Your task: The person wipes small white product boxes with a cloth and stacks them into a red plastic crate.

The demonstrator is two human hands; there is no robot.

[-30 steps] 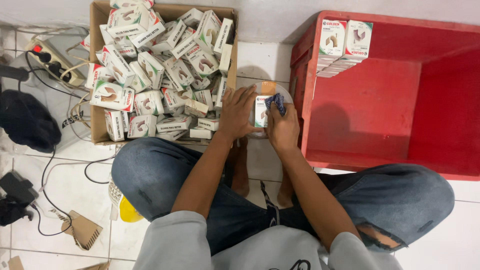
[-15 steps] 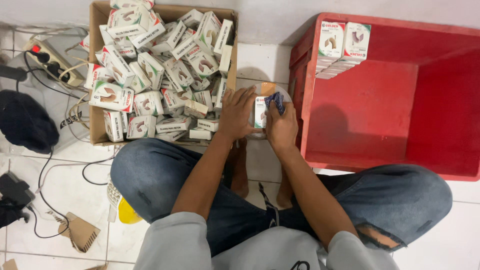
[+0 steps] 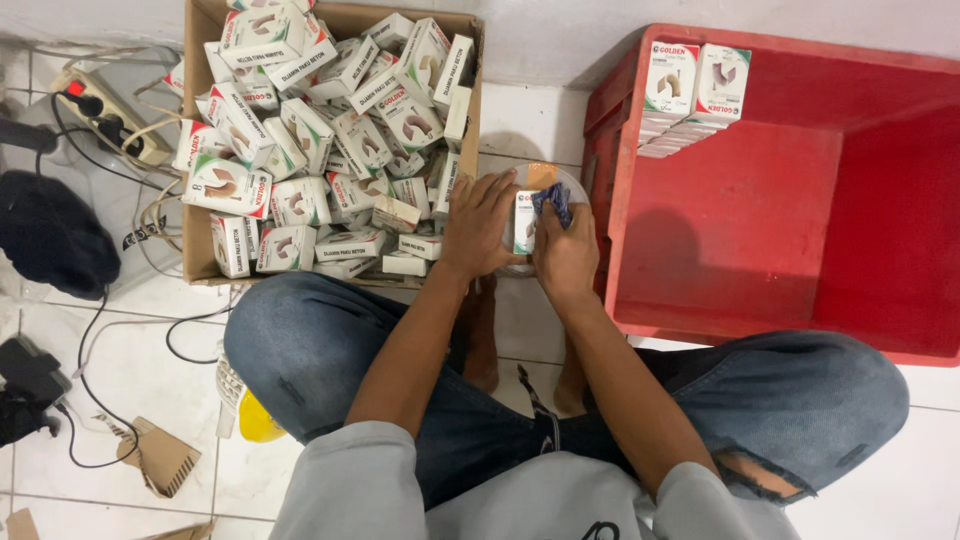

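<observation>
Left hand: the left hand (image 3: pixel 478 225) is gripping a small white box (image 3: pixel 522 222) along its left edge, fingers curled round it, holding it upright just right of the cardboard carton (image 3: pixel 196 150).
Right hand: the right hand (image 3: pixel 566 255) is closed on a dark blue cloth (image 3: pixel 553 203) and is pressing it against the right side of the small white box.
Small white box: it is sitting between the two hands, above a round clear dish (image 3: pixel 556 177) whose rim is showing behind the cloth; whether box and dish are touching cannot be told.
Cardboard carton: it is standing open on the tiled floor (image 3: pixel 140 370) and is holding a loose heap of white boxes (image 3: pixel 320 150) lying at every angle.
Red crate: the red crate (image 3: pixel 740 220) is standing well to the right of the cardboard carton, just beyond the right hand, with two neat stacks of boxes (image 3: pixel 690 95) leaning in its far left corner.
Power strip: a power strip (image 3: pixel 105 115) with cables is lying just left of the cardboard carton.
Legs: the person's knees in blue jeans (image 3: pixel 300 340) are spreading out below the carton and the crate.
</observation>
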